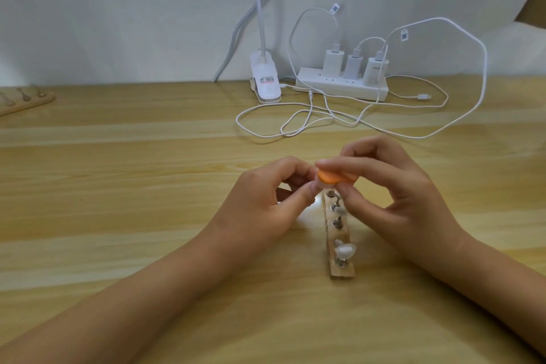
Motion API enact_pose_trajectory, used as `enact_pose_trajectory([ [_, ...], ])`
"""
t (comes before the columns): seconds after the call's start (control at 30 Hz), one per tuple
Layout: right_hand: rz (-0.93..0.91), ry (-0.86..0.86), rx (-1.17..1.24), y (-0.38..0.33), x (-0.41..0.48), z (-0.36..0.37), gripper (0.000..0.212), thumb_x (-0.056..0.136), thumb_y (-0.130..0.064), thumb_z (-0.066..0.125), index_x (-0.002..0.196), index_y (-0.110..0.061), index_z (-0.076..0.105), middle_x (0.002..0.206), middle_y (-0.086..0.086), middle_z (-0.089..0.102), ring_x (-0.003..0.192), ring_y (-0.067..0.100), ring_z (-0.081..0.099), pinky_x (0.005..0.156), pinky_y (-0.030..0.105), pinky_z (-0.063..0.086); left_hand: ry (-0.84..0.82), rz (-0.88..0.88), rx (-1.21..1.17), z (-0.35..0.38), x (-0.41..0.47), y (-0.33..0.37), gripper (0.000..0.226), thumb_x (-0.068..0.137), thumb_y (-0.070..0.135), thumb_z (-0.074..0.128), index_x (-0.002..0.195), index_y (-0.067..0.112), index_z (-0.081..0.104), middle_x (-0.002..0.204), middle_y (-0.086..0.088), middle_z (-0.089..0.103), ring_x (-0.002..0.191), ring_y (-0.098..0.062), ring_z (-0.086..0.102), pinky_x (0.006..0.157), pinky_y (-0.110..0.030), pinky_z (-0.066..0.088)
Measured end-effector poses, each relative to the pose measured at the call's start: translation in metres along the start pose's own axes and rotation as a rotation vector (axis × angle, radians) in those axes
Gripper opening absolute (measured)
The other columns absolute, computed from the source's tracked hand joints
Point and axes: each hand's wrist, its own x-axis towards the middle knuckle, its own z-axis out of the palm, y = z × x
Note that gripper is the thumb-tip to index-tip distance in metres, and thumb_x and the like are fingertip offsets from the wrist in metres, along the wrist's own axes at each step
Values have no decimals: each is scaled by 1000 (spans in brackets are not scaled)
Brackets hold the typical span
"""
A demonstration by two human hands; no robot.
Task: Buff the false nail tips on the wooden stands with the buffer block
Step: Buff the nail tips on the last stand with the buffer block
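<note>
The wooden stand (342, 272) is laid with its long axis from 6 to 12 o'clock, with nail tips (345, 251) pinned along it. The farthest tip (322, 186) seems pinched by the left hand (266, 201) from 9 o'clock. The buffer block (332, 178), pinched by the right hand (399, 195), is laid over it from 3 o'clock.
</note>
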Motion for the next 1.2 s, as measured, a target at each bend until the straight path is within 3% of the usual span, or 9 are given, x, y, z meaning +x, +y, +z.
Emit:
enact_pose_trajectory([
  [0.07, 43, 18, 14, 2, 0, -1, 29, 87, -5, 65, 114, -14, 70, 99, 6, 54, 93, 13, 57, 88, 24, 47, 0, -3, -9, 0, 0, -1, 6, 90, 10, 66, 91, 16, 68, 72, 20, 61, 70, 0, 59, 70, -21, 54],
  [0.2, -38, -20, 22, 1, -1, 0, 26, 90, -13, 66, 116, -14, 68, 100, 5, 53, 92, 16, 58, 87, 23, 46, -12, 13, -27, 0, -1, 0, 5, 89, 16, 66, 91, 20, 67, 76, 11, 64, 73, -6, 64, 71, -25, 56],
  [0.33, 148, 89, 91, 9, 2, -5, 25, 90, -6, 70, 111, -20, 69, 101, 1, 62, 96, 10, 59, 89, 26, 47, -10, -27, -161, -2, -1, 1, 8, 88, 20, 67, 87, 28, 69, 76, 11, 67, 74, -3, 66, 72, -18, 53],
  [0.47, 244, 203, 383, 3, 1, -6, 16, 91, -32, 71, 105, -35, 68, 105, -5, 70, 97, 17, 65, 90, 30, 50, -20, -49, -233, -3, 0, 1, 10, 83, 24, 68, 85, 32, 72, 77, 11, 70, 76, -6, 69, 72, -16, 53],
  [0.63, 72, 112, 358, -7, -3, 2, 21, 92, -24, 66, 112, -25, 61, 106, -3, 63, 95, 26, 63, 85, 35, 50, -19, -50, -217, -4, 0, -1, 3, 83, 24, 70, 84, 27, 70, 77, 5, 70, 76, -10, 68, 71, -21, 54],
  [0.8, 114, 82, 391, -6, -2, 3, 22, 91, -24, 66, 111, -17, 59, 103, -5, 63, 94, 22, 65, 85, 30, 52, -11, -43, -220, -3, 0, 0, 7, 83, 22, 70, 80, 27, 66, 74, 3, 70, 74, -8, 67, 69, -20, 53],
  [0.87, 89, 81, 402, -5, -3, 2, 22, 91, -21, 66, 112, -18, 58, 105, -6, 63, 95, 20, 65, 87, 27, 52, -17, -39, -203, -3, 0, 0, 6, 83, 24, 69, 80, 27, 66, 75, 4, 70, 75, -8, 67, 70, -21, 54],
  [1.0, 194, 54, 469, -5, -2, 3, 27, 89, -39, 68, 111, -26, 60, 105, -8, 67, 97, 16, 68, 90, 25, 53, -6, -35, -214, -3, 0, 0, 8, 83, 23, 69, 80, 30, 67, 74, 6, 70, 74, -8, 67, 70, -21, 54],
  [1.2, 186, 66, 496, -5, -2, 5, 26, 89, -40, 68, 112, -29, 60, 106, -7, 69, 98, 16, 69, 90, 23, 53, 6, -37, -197, -3, 0, -1, 6, 84, 21, 69, 82, 26, 65, 74, 6, 70, 73, -9, 67, 70, -23, 54],
])
